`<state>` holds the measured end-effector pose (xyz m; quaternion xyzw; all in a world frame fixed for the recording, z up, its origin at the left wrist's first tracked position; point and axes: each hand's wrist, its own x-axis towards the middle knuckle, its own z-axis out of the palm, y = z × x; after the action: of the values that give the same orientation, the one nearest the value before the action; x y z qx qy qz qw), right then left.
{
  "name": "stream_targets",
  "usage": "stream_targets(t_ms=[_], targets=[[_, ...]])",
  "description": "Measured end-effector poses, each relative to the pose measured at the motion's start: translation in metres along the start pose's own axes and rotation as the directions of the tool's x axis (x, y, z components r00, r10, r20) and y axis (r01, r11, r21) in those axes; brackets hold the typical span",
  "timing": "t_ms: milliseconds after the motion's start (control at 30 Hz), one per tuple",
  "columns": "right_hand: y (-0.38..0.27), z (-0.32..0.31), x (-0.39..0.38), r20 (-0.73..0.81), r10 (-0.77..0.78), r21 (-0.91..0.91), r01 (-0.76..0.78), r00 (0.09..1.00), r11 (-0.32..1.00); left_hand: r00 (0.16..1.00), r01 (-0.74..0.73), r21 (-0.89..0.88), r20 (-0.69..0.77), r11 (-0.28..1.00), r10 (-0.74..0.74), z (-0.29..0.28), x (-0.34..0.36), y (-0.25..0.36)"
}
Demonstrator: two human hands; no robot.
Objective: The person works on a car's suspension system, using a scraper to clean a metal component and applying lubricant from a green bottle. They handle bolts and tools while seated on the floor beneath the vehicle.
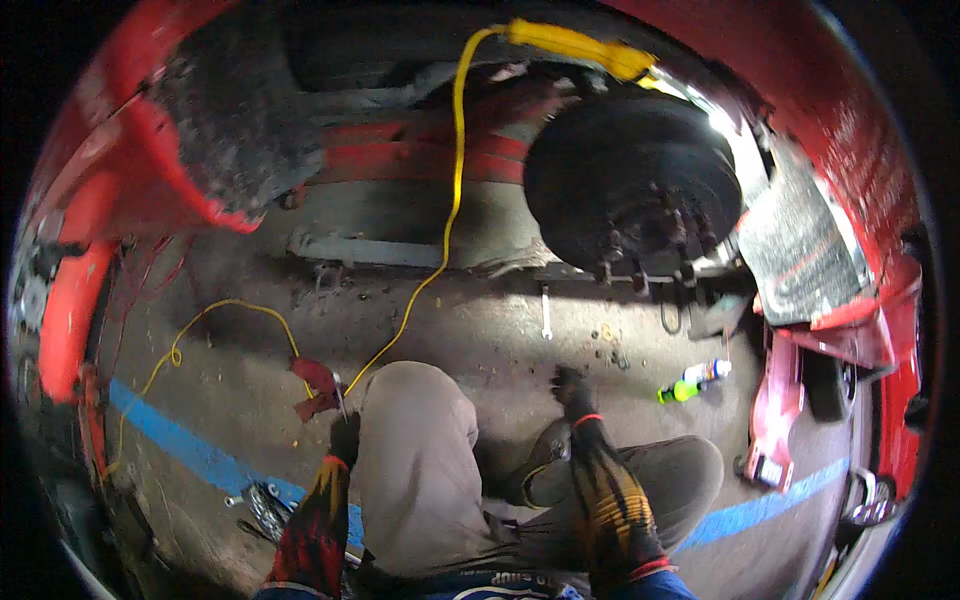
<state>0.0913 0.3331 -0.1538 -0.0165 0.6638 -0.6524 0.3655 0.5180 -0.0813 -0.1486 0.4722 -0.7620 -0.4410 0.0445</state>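
My left hand (345, 438), in a dark glove, is low beside my raised knee. Its fingers are closed, and a thin metal tool (342, 397) sticks up from them; its kind is too small to make out. Just beyond it, a dark red cloth-like thing (317, 388) lies on the floor over a yellow cord (408, 312). My right hand (574, 394), also dark-gloved, hovers above the floor between my legs and the car, fingers stretched forward and apart, nothing visible in them. Ahead is a dark round brake drum (625, 175) with studs along its lower face.
A yellow work light (580, 45) shines above the drum. A wrench (546, 312) and small loose parts (607, 345) lie on the floor. To the right are a green-and-white bottle (694, 382) and a red panel (775, 410). A clear bag (268, 508) lies at left.
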Motion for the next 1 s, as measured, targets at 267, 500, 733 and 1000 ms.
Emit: stream_targets(t_ms=[267,500,733,1000], targets=[[0.070,-0.089,-0.141,-0.689,-0.346,-0.644,-0.318,0.637,0.696,0.948,0.297,-0.051,0.131,0.953,-0.289,-0.006,-0.093,-0.090],[-0.002,-0.016,-0.091,-0.621,-0.386,-0.511,0.021,0.682,0.859,0.986,-0.062,-0.048,-0.159,0.997,0.054,-0.036,-0.059,-0.021],[-0.088,0.028,-0.049,-0.187,-0.917,-0.895,0.324,0.352,0.307,0.692,-0.543,0.720,0.091,0.433,0.716,-0.124,0.074,0.127],[-0.129,0.181,-0.013,-0.162,-0.660,-0.472,0.529,0.734,0.705,0.752,-0.473,0.858,0.275,0.199,0.599,-0.166,0.257,0.268]])
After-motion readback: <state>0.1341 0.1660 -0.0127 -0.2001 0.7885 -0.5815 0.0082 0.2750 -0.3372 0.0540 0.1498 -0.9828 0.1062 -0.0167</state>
